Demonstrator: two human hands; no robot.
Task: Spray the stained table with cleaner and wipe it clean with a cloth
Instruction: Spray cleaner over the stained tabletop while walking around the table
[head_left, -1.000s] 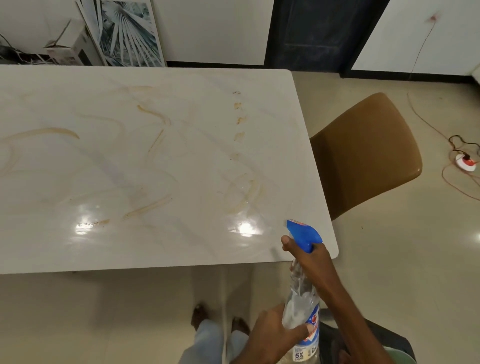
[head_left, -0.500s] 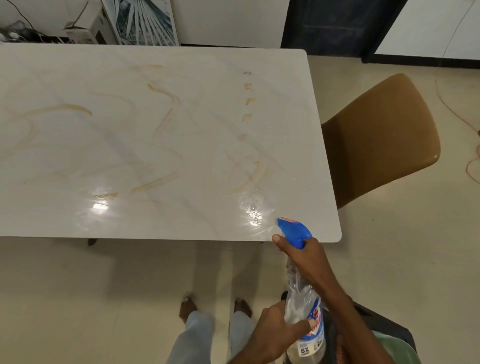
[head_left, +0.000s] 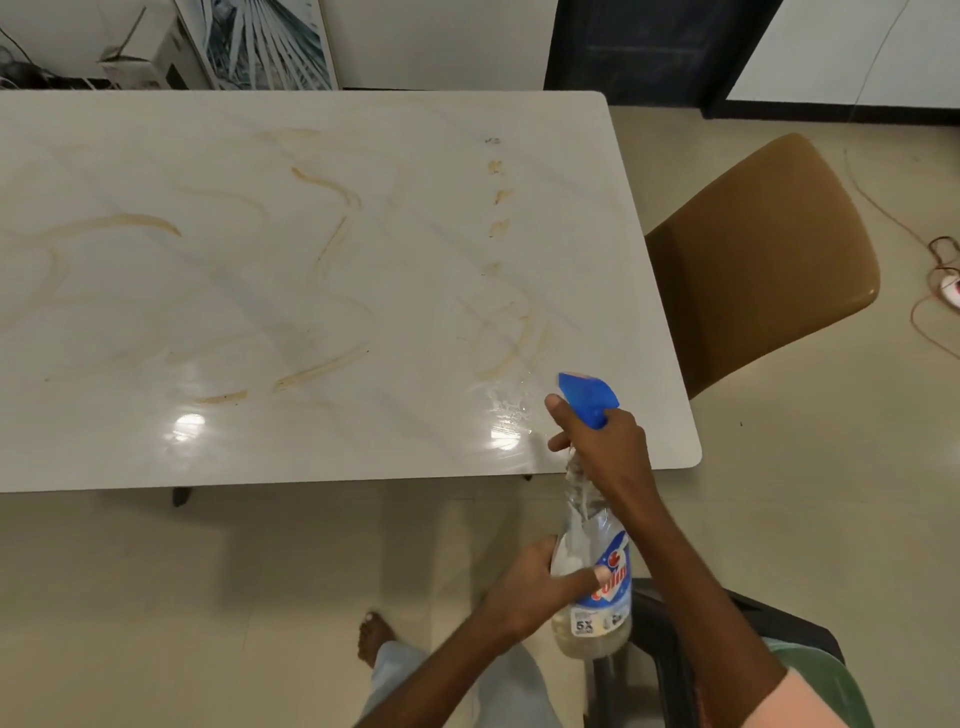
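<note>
Right hand (head_left: 608, 447): fingers wrapped round neck and blue trigger of one spray bottle (head_left: 595, 587), over the counter's (head_left: 363, 291) near right corner. Left hand (head_left: 535, 587): fingers gripping bottle body. Brown stains (head_left: 322, 371): many. One brown chair (head_left: 763, 260) at right edge.

The white marble-look table (head_left: 156, 457) lay before me, streaked with brown curved stains (head_left: 322, 370) and a row of small spots (head_left: 500, 196) toward its right end. Wet droplets glistened at its near right corner. I held the clear spray bottle (head_left: 592, 587), blue trigger head (head_left: 589, 397), tilted over that corner.
</note>
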